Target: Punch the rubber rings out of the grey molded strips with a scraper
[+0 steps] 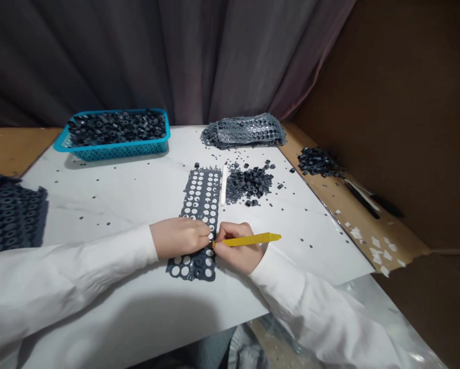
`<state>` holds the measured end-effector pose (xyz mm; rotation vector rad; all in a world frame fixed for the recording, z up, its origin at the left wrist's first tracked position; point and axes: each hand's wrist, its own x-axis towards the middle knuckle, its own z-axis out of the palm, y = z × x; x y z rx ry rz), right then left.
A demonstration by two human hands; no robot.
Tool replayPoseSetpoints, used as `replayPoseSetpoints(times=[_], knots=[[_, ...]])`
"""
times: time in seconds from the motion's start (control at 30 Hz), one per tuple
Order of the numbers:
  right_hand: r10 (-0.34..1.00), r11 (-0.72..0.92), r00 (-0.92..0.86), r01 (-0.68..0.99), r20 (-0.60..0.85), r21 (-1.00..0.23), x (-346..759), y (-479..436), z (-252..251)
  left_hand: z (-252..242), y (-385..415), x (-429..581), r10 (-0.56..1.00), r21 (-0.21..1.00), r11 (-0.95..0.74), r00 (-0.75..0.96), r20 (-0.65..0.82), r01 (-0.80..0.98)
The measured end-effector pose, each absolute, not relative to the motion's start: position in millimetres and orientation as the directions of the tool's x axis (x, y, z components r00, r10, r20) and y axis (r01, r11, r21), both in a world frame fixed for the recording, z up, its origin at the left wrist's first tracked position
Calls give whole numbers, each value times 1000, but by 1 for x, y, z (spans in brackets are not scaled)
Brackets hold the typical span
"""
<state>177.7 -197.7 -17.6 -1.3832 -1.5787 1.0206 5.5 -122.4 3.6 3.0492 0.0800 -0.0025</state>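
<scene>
A dark grey perforated rubber sheet [201, 192] lies lengthwise on the white board in front of me, with rows of round holes showing white through it. Across its lower part rests my left hand [183, 236], fingers closed together and pressed onto the sheet; their tips are partly hidden. My right hand [239, 246] is closed around a yellow pen-shaped tool [253, 239]. The tool's tip meets the sheet beside my left fingertips. Below the hands, a few dark round plugs [198, 267] sit in the sheet's holes.
A blue basket [118, 151] of small black parts stands back left. Stacked perforated sheets [248, 130] lie at the back, and others [16, 215] at left. Near the sheet are a white stick [224, 184] and a black parts pile [251, 183]. Pens [362, 197] lie right.
</scene>
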Motion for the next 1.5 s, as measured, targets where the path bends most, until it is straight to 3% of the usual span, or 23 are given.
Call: replayPoseSetpoints(times=[0.1, 0.17, 0.3, 0.37, 0.43, 0.5, 0.67, 1.03, 1.13, 1.23, 1.33, 1.43, 1.5], knots=[[993, 91, -105, 374, 56, -923, 178, -198, -19, -3, -126, 1, 9, 76, -997, 998, 65, 4], [993, 85, -104, 380, 49, -921, 177, -198, -19, -1, -127, -3, 76, 208, -977, 986, 151, 44], [994, 59, -106, 365, 22, -929, 178, -197, -18, 24, -122, -10, 563, 600, -739, 770, 300, 307], [994, 57, -111, 334, 21, -941, 179, -197, -17, 36, -120, -13, 722, 726, -562, 664, 196, 397], [995, 44, -103, 283, 15, -958, 180, -197, -17, 38, -122, -15, 735, 774, -442, 677, 24, 452], [995, 17, -99, 233, -6, -972, 180, -199, -17, 32, -128, -17, 667, 757, -449, 742, -70, 474], [988, 15, -153, 251, -24, -968, 180, -204, -16, 15, -143, -14, 382, 629, -723, 924, 19, 286], [981, 66, -192, 323, 3, -944, 179, -204, -15, 4, -140, 0, 109, 159, -981, 994, -9, 109], [982, 56, -187, 329, -7, -943, 179, -203, -14, 6, -141, -4, 177, 321, -937, 979, 97, 138], [982, 43, -189, 325, -20, -945, 178, -203, -14, 22, -135, -11, 489, 589, -750, 852, 188, 301], [982, 28, -187, 295, -30, -955, 179, -203, -15, 37, -127, -17, 701, 728, -513, 712, 49, 455], [983, 16, -182, 238, -28, -971, 179, -206, -16, 35, -132, -20, 630, 757, -450, 769, -107, 474], [979, 31, -202, 226, -16, -974, 179, -209, -17, 27, -141, -21, 550, 732, -526, 830, -96, 433]])
